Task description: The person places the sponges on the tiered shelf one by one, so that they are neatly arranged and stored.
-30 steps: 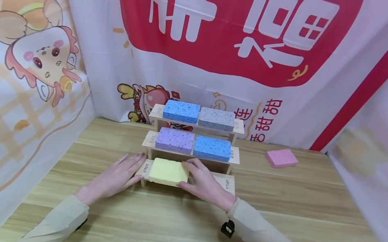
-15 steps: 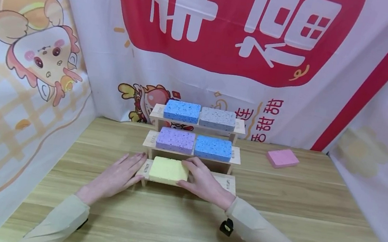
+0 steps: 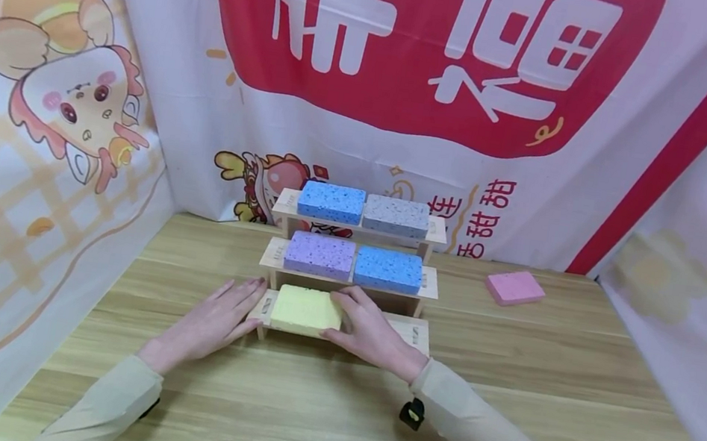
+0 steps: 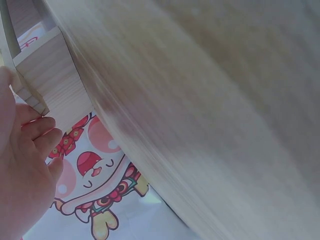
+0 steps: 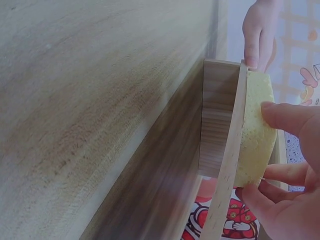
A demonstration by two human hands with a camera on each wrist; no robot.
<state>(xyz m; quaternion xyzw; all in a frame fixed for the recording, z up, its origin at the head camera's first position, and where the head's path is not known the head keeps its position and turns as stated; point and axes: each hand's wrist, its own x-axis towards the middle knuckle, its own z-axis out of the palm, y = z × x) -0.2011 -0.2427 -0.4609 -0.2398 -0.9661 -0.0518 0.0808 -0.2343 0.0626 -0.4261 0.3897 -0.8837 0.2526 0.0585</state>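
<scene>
On the bottom tier of a three-tier wooden display stand (image 3: 409,331) lies a yellow sponge (image 3: 308,311), flat and left of the middle. My right hand (image 3: 375,337) grips the sponge's right end. In the right wrist view its thumb presses the front side of the sponge (image 5: 254,137), with fingers at the end and back. At the tier's left end, my left hand (image 3: 213,321) holds the stand, thumb at the front edge and fingers toward the back. The left wrist view shows those fingers (image 4: 42,132) against the board's end; the sponge is out of that view.
The middle tier bears a purple sponge (image 3: 319,253) and a blue sponge (image 3: 388,268). Another blue sponge (image 3: 331,201) and a grey sponge (image 3: 396,215) sit on top. A pink sponge (image 3: 515,288) lies on the wooden table (image 3: 312,418) to the right. Printed cloth (image 3: 201,146) walls surround it.
The yellow sponge and my right hand have shifted very slightly left along the bottom tier. My left hand stays at the stand's left end.
</scene>
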